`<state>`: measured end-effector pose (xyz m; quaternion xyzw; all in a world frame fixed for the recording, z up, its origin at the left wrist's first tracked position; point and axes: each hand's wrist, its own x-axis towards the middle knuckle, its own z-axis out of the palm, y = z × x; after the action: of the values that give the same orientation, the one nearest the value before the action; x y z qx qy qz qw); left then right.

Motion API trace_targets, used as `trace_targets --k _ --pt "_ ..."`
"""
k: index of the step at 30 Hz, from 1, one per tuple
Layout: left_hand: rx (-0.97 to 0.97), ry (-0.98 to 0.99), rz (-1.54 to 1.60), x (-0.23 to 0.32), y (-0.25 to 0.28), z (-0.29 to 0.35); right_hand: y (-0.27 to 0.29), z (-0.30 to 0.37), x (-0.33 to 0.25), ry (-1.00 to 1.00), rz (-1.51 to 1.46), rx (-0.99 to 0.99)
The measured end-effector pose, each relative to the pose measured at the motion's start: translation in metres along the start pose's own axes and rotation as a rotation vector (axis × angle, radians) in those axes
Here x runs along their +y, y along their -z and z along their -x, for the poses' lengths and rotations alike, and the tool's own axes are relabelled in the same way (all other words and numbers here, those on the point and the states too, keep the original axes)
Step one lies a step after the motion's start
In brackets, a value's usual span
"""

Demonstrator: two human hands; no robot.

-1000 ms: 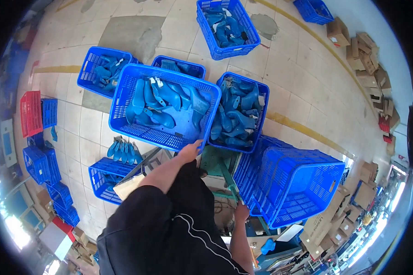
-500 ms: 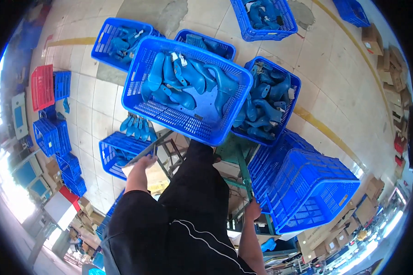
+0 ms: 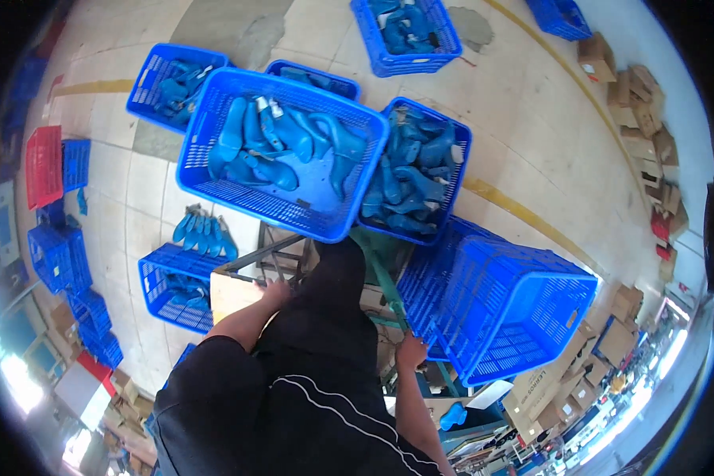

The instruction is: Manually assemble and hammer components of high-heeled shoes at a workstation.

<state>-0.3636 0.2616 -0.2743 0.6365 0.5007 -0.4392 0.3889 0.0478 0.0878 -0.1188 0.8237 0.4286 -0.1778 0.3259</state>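
My left hand (image 3: 276,293) is at the dark metal frame (image 3: 282,258) beside my leg, next to a pale wooden board (image 3: 232,295). Its fingers curl at the frame's bar, partly hidden. On the other side, my right hand (image 3: 410,351) is closed around the end of a green metal bar (image 3: 392,292), close to a tilted blue crate (image 3: 496,305). Straight ahead stands a large blue plastic crate (image 3: 282,220) holding several blue shoe lasts (image 3: 265,131), heaped toward its far side. Neither hand touches the lasts.
More blue crates of lasts stand right (image 3: 458,170), far left (image 3: 141,94), at the back (image 3: 420,63) and left (image 3: 155,297). A row of lasts (image 3: 205,232) lies on the tiled floor. Stacked crates and a red crate (image 3: 44,166) line the left; cardboard boxes (image 3: 642,107) line the right.
My left hand has moved right, from the wooden board's edge to the metal frame nearer my leg. My right hand stays at the green bar. The whole view has shifted, and the crates appear farther left.
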Motion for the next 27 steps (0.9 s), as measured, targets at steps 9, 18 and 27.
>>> trace_targets --k 9,18,27 --pt "-0.136 -0.592 -0.282 0.0 0.072 -0.044 -0.012 0.005 -0.007 -0.133 -0.048 0.063" --pt "-0.202 -0.68 0.47 -0.078 0.099 -0.065 -0.03 -0.007 -0.019 -0.333 -0.006 0.15" --pt "0.007 -0.523 1.221 -0.075 0.319 -0.099 -0.035 -0.009 -0.041 -0.485 0.064 0.168"
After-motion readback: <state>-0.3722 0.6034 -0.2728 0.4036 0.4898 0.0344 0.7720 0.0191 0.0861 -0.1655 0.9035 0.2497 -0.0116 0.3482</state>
